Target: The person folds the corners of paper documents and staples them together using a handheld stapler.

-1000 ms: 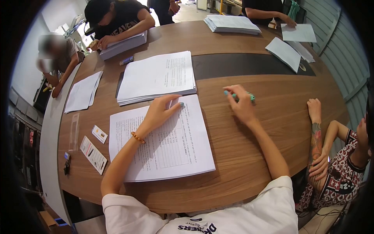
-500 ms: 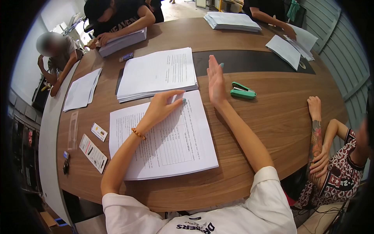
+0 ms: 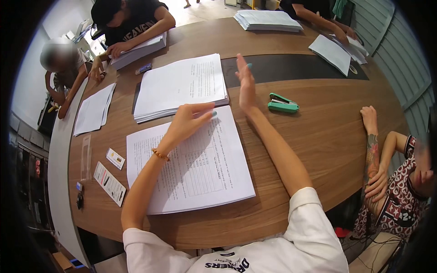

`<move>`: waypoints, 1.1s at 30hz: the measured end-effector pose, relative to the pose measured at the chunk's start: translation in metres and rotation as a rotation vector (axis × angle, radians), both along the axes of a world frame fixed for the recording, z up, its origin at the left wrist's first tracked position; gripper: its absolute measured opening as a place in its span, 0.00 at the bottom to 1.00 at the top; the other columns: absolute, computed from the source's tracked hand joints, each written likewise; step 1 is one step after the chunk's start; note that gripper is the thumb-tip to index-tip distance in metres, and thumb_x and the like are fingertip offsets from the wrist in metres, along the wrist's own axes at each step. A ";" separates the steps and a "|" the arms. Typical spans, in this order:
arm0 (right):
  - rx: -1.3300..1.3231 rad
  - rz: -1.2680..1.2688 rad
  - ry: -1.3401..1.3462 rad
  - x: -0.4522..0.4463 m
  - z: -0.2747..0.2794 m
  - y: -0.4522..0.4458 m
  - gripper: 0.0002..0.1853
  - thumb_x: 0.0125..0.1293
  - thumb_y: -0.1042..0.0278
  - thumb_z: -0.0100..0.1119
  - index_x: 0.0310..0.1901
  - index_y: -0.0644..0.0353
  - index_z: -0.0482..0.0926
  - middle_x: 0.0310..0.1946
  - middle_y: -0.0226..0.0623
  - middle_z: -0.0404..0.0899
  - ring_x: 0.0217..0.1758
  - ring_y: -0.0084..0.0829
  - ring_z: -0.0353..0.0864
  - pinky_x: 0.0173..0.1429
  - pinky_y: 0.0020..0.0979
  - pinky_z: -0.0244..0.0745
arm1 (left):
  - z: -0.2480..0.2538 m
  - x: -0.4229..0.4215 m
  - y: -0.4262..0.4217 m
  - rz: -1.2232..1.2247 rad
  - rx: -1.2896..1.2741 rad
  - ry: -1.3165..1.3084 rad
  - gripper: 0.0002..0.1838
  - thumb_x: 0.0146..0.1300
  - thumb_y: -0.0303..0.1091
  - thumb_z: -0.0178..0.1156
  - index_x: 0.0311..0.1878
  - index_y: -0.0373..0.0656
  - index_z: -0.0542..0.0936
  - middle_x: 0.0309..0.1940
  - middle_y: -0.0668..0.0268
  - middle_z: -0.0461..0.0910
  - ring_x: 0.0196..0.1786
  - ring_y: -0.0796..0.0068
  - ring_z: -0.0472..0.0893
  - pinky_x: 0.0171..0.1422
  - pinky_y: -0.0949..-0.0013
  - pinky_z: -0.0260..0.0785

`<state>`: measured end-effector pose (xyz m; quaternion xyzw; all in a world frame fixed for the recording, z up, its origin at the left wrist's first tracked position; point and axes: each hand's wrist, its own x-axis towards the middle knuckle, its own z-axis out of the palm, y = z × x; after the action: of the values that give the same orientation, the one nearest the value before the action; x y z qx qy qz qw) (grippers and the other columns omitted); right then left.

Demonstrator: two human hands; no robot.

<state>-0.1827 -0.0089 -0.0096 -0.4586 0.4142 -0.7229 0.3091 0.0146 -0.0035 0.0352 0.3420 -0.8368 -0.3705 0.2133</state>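
Note:
A stack of printed sheets (image 3: 200, 182) with a table on its top page lies in front of me. My left hand (image 3: 184, 123) is over its upper part, thumb and fingers apart, at the top edge. Upright on its edge, my right hand (image 3: 247, 86) is just beyond the stack's upper right corner, fingers extended and holding nothing. A green stapler (image 3: 283, 103) rests on the wood to the right of that hand. Behind the near stack, a second thick paper stack (image 3: 182, 86) lies on the table.
On the left are loose sheets (image 3: 94, 109), a card (image 3: 115, 159), a printed package (image 3: 109, 183) and a clear plastic piece (image 3: 86, 157). Co-workers sit around the table (image 3: 318, 150); one person's tattooed arm (image 3: 372, 152) rests at right. More paper (image 3: 267, 20) lies at the far edge.
My right hand has let go of the green stapler, moved left to the paper stack and turned upright. My left hand has barely moved. The far-right co-worker's hands have shifted over the papers.

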 end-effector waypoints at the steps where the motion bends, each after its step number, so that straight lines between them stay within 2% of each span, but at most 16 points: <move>1: -0.039 -0.025 -0.003 -0.011 0.000 0.000 0.34 0.72 0.42 0.22 0.68 0.62 0.51 0.71 0.40 0.48 0.75 0.34 0.41 0.73 0.36 0.40 | 0.003 0.003 0.000 0.019 -0.077 0.000 0.17 0.62 0.37 0.57 0.49 0.36 0.79 0.42 0.57 0.82 0.40 0.76 0.80 0.48 0.74 0.72; 2: -0.078 -0.050 -0.007 -0.018 0.001 0.002 0.34 0.72 0.43 0.22 0.68 0.62 0.52 0.71 0.39 0.49 0.75 0.34 0.42 0.73 0.36 0.41 | 0.004 0.012 -0.008 0.019 -0.073 -0.001 0.17 0.62 0.37 0.57 0.49 0.36 0.79 0.42 0.57 0.82 0.40 0.76 0.80 0.48 0.74 0.72; 4: -0.063 -0.052 -0.026 -0.023 0.001 0.008 0.33 0.72 0.44 0.23 0.68 0.61 0.52 0.71 0.38 0.49 0.75 0.32 0.42 0.72 0.35 0.41 | 0.009 0.034 -0.034 0.058 -0.066 0.235 0.20 0.65 0.41 0.53 0.49 0.33 0.78 0.43 0.57 0.81 0.42 0.75 0.80 0.53 0.72 0.70; 5: -0.058 -0.067 -0.039 -0.024 0.000 0.010 0.33 0.72 0.44 0.23 0.68 0.61 0.53 0.70 0.38 0.50 0.75 0.33 0.42 0.72 0.35 0.42 | 0.008 0.037 -0.041 0.056 -0.061 0.232 0.20 0.65 0.41 0.53 0.49 0.33 0.78 0.43 0.57 0.81 0.42 0.75 0.80 0.53 0.72 0.70; 7: -0.051 -0.088 -0.056 -0.021 -0.006 0.006 0.33 0.72 0.44 0.23 0.68 0.60 0.54 0.70 0.38 0.50 0.75 0.33 0.43 0.72 0.35 0.42 | -0.001 0.039 -0.050 0.053 0.160 0.255 0.22 0.68 0.44 0.49 0.49 0.32 0.78 0.43 0.56 0.81 0.44 0.73 0.80 0.57 0.71 0.68; 10: -0.038 -0.139 -0.126 0.001 -0.020 -0.014 0.32 0.72 0.44 0.24 0.67 0.60 0.56 0.69 0.38 0.53 0.74 0.33 0.44 0.72 0.35 0.42 | 0.005 -0.003 -0.013 0.059 0.025 -0.076 0.17 0.62 0.38 0.57 0.47 0.35 0.80 0.40 0.58 0.82 0.42 0.75 0.80 0.52 0.71 0.70; 11: -0.055 -0.187 -0.075 0.006 -0.020 -0.016 0.32 0.72 0.45 0.26 0.67 0.61 0.56 0.69 0.39 0.53 0.74 0.34 0.46 0.72 0.34 0.43 | 0.002 -0.008 -0.007 0.057 0.028 -0.076 0.17 0.62 0.38 0.57 0.47 0.35 0.80 0.40 0.58 0.82 0.42 0.75 0.80 0.52 0.71 0.70; 13: -0.087 -0.274 0.030 0.017 -0.019 -0.018 0.31 0.72 0.46 0.29 0.66 0.62 0.57 0.68 0.42 0.55 0.73 0.36 0.48 0.72 0.33 0.43 | -0.005 -0.012 -0.001 -0.039 -0.075 0.067 0.16 0.58 0.33 0.60 0.47 0.35 0.80 0.36 0.60 0.83 0.37 0.80 0.78 0.45 0.75 0.71; 16: -0.135 -0.401 0.183 0.026 -0.016 -0.014 0.30 0.72 0.48 0.34 0.66 0.64 0.58 0.66 0.46 0.58 0.72 0.39 0.51 0.72 0.32 0.45 | -0.011 -0.010 0.000 -0.025 -0.007 0.030 0.16 0.56 0.31 0.60 0.47 0.34 0.80 0.34 0.62 0.83 0.35 0.84 0.77 0.42 0.79 0.70; 18: -0.160 -0.326 0.132 0.028 0.004 0.003 0.28 0.72 0.50 0.35 0.65 0.64 0.59 0.66 0.47 0.58 0.71 0.41 0.53 0.72 0.33 0.45 | -0.013 -0.010 -0.001 -0.015 -0.016 0.024 0.16 0.56 0.31 0.60 0.47 0.34 0.80 0.34 0.63 0.83 0.34 0.84 0.77 0.41 0.79 0.70; 23: -0.185 -0.395 0.128 0.028 -0.004 -0.016 0.29 0.72 0.49 0.35 0.64 0.64 0.60 0.64 0.46 0.61 0.70 0.41 0.55 0.71 0.33 0.47 | -0.019 -0.009 -0.003 -0.010 0.017 0.043 0.16 0.56 0.30 0.60 0.48 0.34 0.80 0.34 0.63 0.83 0.33 0.84 0.77 0.40 0.80 0.70; 25: -0.128 -0.346 0.087 0.020 -0.002 -0.011 0.30 0.72 0.48 0.32 0.64 0.64 0.61 0.64 0.45 0.62 0.70 0.38 0.56 0.71 0.31 0.47 | -0.020 -0.009 -0.004 0.009 0.050 0.111 0.17 0.54 0.35 0.62 0.45 0.36 0.81 0.32 0.56 0.83 0.30 0.76 0.81 0.38 0.75 0.72; 28: -0.192 -0.316 -0.045 0.020 0.001 -0.012 0.28 0.72 0.50 0.36 0.63 0.65 0.62 0.63 0.47 0.63 0.69 0.42 0.57 0.71 0.34 0.48 | -0.018 -0.009 -0.003 0.005 -0.017 0.069 0.17 0.53 0.34 0.62 0.45 0.36 0.81 0.33 0.57 0.84 0.30 0.76 0.81 0.38 0.75 0.72; 30: -0.168 -0.305 0.245 0.033 -0.006 -0.015 0.27 0.72 0.51 0.37 0.62 0.65 0.63 0.62 0.47 0.64 0.68 0.42 0.58 0.71 0.34 0.49 | -0.017 -0.009 -0.004 0.014 0.021 0.048 0.16 0.54 0.34 0.62 0.45 0.37 0.81 0.34 0.58 0.84 0.32 0.75 0.81 0.40 0.74 0.72; 32: -0.223 -0.278 0.251 0.027 0.000 -0.014 0.26 0.72 0.53 0.36 0.62 0.65 0.64 0.62 0.47 0.64 0.68 0.41 0.59 0.70 0.34 0.50 | -0.015 -0.010 -0.005 0.023 0.055 0.025 0.16 0.54 0.35 0.62 0.45 0.37 0.82 0.35 0.58 0.84 0.33 0.75 0.81 0.42 0.73 0.72; 33: -0.190 -0.291 0.169 0.018 0.004 -0.013 0.26 0.72 0.52 0.36 0.62 0.65 0.64 0.62 0.47 0.64 0.68 0.41 0.59 0.70 0.34 0.51 | -0.015 -0.010 -0.005 -0.027 0.015 0.039 0.16 0.56 0.32 0.60 0.48 0.37 0.80 0.40 0.58 0.82 0.39 0.77 0.80 0.47 0.74 0.70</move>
<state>-0.1645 -0.0219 -0.0052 -0.4799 0.4304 -0.7549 0.1208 0.0047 -0.0090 0.0205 0.3247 -0.8343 -0.3862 0.2221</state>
